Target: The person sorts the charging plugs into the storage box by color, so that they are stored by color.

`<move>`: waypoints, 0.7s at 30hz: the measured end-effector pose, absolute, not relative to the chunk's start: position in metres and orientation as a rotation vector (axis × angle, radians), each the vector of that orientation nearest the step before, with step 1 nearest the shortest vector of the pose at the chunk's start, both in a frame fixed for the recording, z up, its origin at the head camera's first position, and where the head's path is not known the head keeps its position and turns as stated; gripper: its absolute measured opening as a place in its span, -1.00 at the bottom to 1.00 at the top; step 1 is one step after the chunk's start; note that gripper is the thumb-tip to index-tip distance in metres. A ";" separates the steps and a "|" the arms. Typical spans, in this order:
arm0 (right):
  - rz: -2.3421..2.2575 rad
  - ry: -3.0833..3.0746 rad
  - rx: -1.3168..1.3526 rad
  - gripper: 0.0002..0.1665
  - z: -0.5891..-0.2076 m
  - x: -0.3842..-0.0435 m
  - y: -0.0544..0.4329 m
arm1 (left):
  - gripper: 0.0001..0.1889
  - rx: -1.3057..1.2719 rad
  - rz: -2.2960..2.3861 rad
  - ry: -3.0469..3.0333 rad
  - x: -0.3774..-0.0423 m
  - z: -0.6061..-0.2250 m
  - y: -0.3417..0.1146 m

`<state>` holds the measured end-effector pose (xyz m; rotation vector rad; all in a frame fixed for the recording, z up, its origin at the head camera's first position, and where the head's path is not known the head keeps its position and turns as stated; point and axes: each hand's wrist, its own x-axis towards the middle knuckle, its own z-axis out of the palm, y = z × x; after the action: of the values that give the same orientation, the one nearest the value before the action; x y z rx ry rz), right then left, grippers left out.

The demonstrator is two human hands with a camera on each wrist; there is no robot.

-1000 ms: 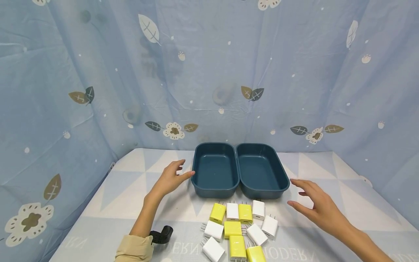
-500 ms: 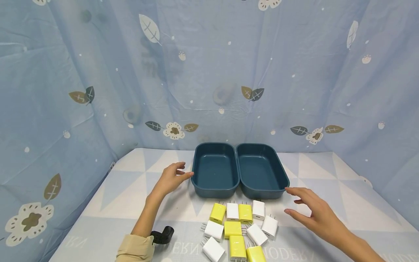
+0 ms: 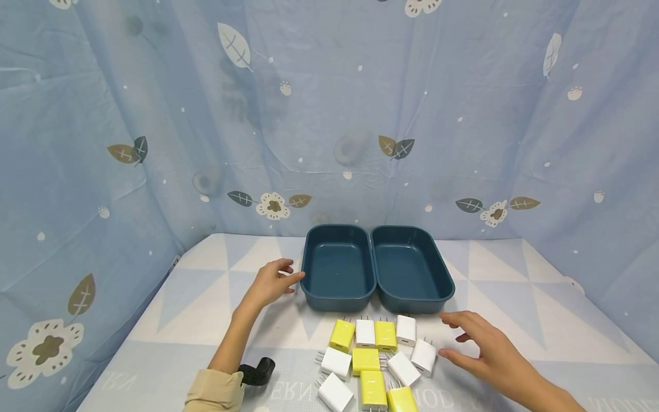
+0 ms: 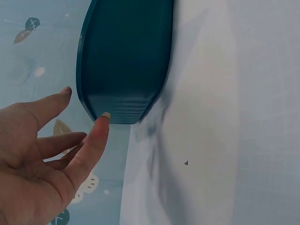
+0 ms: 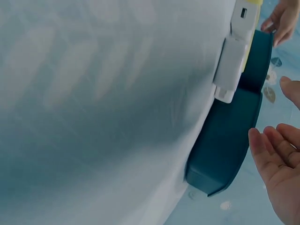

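Two dark teal bins stand side by side at the back of the table, the left bin [image 3: 338, 303] and the right bin [image 3: 417, 305]. In front of them lie several charger plugs, among them a yellow one [image 3: 373, 390], a white one [image 3: 336, 392] and another white one [image 3: 424, 356] nearest the right hand. My left hand [image 3: 270, 284] hovers by the left bin's outer side, holding nothing, fingers loosely bent. My right hand [image 3: 486, 349] floats right of the plugs with thumb and fingers apart and nothing between them. In the right wrist view, white plugs [image 5: 230, 63] appear before the bins.
A black curved object [image 3: 258, 372] lies on the table beside the left forearm. A blue patterned curtain [image 3: 329, 114] hangs behind and at both sides. The tablecloth [image 3: 190, 309] is white and blue with triangles.
My right hand has moved left and toward the front, from beside the right bin to nearer the plugs. My left hand has dropped slightly. Bins and plugs have stayed in place.
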<state>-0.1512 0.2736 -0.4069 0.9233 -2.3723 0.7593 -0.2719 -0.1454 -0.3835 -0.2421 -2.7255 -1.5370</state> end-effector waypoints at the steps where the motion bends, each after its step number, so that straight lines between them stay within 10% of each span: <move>1: 0.761 -2.383 0.921 -0.20 -0.408 -0.150 0.273 | -0.42 -0.244 -1.538 -2.724 -0.272 -0.384 -0.145; 21: 0.760 -2.716 0.823 -0.34 -0.416 -0.138 0.261 | -0.55 -0.215 -1.639 -2.735 -0.273 -0.390 -0.141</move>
<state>-0.1385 0.2610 -0.4164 0.8226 -2.7158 0.7600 -0.2731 -0.1412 -0.3904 -0.2153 -2.7347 -1.6392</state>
